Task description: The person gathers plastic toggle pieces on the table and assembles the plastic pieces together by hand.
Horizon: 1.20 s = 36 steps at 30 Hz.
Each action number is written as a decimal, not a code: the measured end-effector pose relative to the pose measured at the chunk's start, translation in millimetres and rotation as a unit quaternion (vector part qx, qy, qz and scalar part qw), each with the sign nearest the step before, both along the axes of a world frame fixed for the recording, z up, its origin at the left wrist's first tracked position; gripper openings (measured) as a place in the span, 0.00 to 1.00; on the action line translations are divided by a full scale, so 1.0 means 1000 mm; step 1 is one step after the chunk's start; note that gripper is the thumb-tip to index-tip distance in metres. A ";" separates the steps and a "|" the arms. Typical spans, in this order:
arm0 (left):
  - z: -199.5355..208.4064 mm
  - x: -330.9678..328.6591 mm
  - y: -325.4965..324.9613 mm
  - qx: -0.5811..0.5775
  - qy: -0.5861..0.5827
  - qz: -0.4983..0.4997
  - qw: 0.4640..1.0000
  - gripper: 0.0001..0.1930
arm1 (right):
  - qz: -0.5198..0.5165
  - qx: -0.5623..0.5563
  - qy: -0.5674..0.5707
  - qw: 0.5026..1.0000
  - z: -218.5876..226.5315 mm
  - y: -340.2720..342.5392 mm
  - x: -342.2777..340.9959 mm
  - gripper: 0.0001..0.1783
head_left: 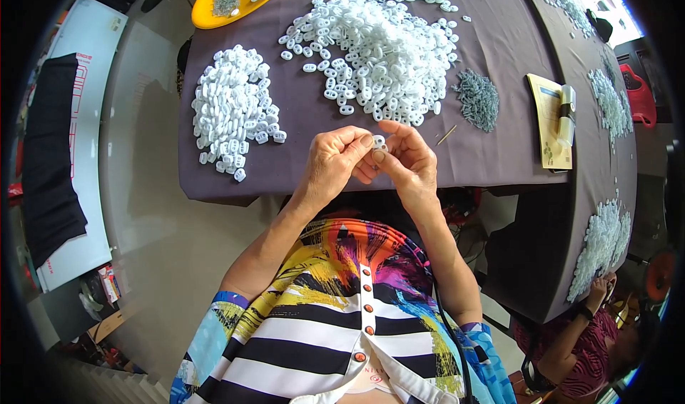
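Close to the table's front edge, both my hands meet around a small white oval plastic piece (pixel 379 143) with two holes. My left hand (pixel 332 160) pinches it from the left between thumb and fingertips. My right hand (pixel 409 163) grips it from the other side, thumb in front and index finger curled above. Fingers hide part of the piece. Beyond my hands spreads a large heap of similar white two-holed pieces (pixel 392 61). A second pile of white pieces (pixel 232 104) lies to the left. Right of the heap is a mound of small grey pins (pixel 477 101).
A thin stick (pixel 447 134) lies near the grey mound. Further right are a yellowish booklet (pixel 546 118) and a white cylinder (pixel 566 118). A yellow dish (pixel 203 11) stands far left. At an adjoining table with pale piles (pixel 603 243), a co-worker (pixel 585 340) sits lower right.
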<state>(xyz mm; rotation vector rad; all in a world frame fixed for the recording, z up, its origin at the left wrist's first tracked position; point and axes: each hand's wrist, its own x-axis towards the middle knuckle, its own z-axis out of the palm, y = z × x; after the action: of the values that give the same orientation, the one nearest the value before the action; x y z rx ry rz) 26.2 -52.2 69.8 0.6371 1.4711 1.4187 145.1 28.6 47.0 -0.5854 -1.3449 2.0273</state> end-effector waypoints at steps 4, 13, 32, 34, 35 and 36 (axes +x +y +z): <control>0.001 -0.001 0.002 -0.003 0.035 -0.006 0.999 0.11 | 0.019 0.001 -0.002 1.000 -0.001 0.003 0.001 0.20; 0.007 0.001 0.004 -0.001 0.062 -0.016 0.998 0.11 | -0.003 -0.013 0.018 1.000 0.000 0.000 0.002 0.18; 0.007 0.004 0.005 0.010 0.038 -0.002 0.999 0.10 | 0.001 -0.038 0.049 0.998 0.001 -0.003 0.001 0.16; 0.004 0.004 0.006 0.011 0.035 0.004 0.999 0.11 | -0.001 -0.035 0.049 0.998 0.002 -0.002 0.000 0.16; 0.005 0.005 0.006 0.010 0.035 0.004 0.999 0.11 | -0.004 -0.032 0.048 0.998 0.002 -0.002 0.000 0.16; 0.007 0.004 0.006 -0.001 0.047 0.001 0.999 0.11 | -0.004 -0.032 0.048 0.998 0.001 -0.003 0.000 0.16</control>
<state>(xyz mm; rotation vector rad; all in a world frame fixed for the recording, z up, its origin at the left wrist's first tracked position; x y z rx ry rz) 30.7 -46.2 76.4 0.7099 1.5465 1.4062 145.5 26.1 47.9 -0.5144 -1.2230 2.0724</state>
